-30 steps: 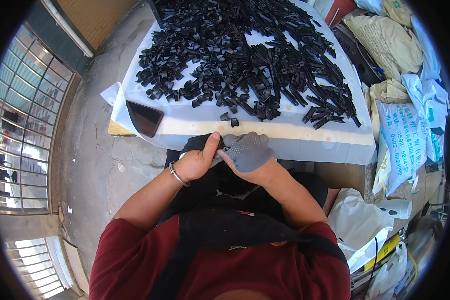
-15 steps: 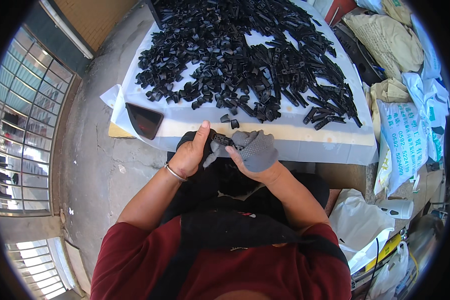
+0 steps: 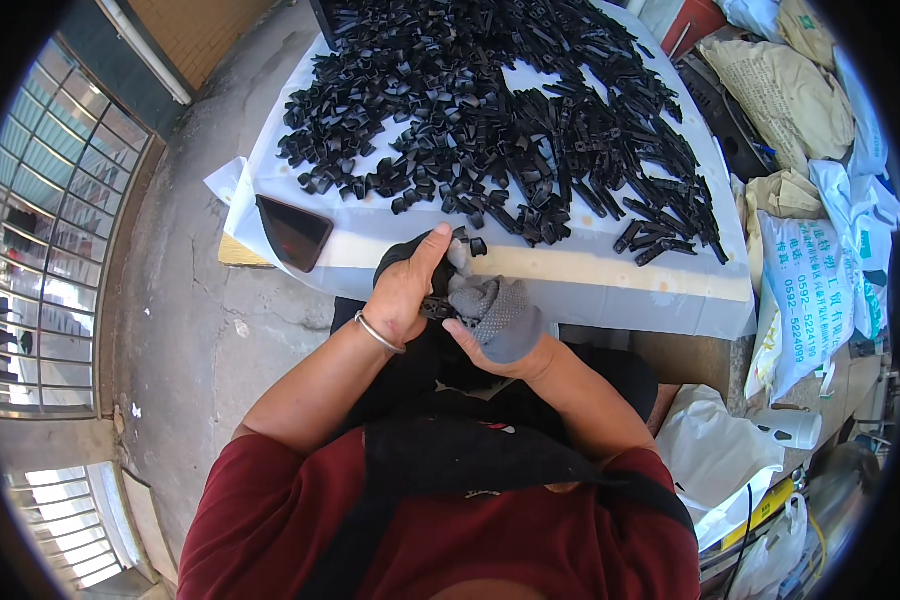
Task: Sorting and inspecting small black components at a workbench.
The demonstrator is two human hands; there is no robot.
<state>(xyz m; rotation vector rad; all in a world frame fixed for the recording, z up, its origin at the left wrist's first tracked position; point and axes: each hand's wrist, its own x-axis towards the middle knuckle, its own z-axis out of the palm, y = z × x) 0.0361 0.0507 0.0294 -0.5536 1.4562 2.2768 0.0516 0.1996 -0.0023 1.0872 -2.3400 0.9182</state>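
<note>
My left hand (image 3: 408, 290), its fingers in a dark glove with grey tips and its thumb bare, reaches to the table's near edge. Its thumb and fingertips close on a small curved black plastic piece (image 3: 460, 236), partly hidden by them. Another curved piece lies just right of it. My right hand (image 3: 500, 315), in a grey dotted glove with the thumb bare, grips a long black plastic part (image 3: 435, 308). That part's end points left, below my left palm; the rest is covered by the fingers.
A table with a white cover (image 3: 610, 285) bears a heap of small curved black pieces (image 3: 370, 130) and, to its right, many long black parts (image 3: 660, 215). A phone (image 3: 295, 235) lies at the left edge. Sacks (image 3: 805, 300) and a white bag (image 3: 715, 440) crowd the right side.
My left hand has moved forward from the long black part to the small curved pieces at the table edge. My right hand, still gripping the long part, has shifted slightly nearer to me.
</note>
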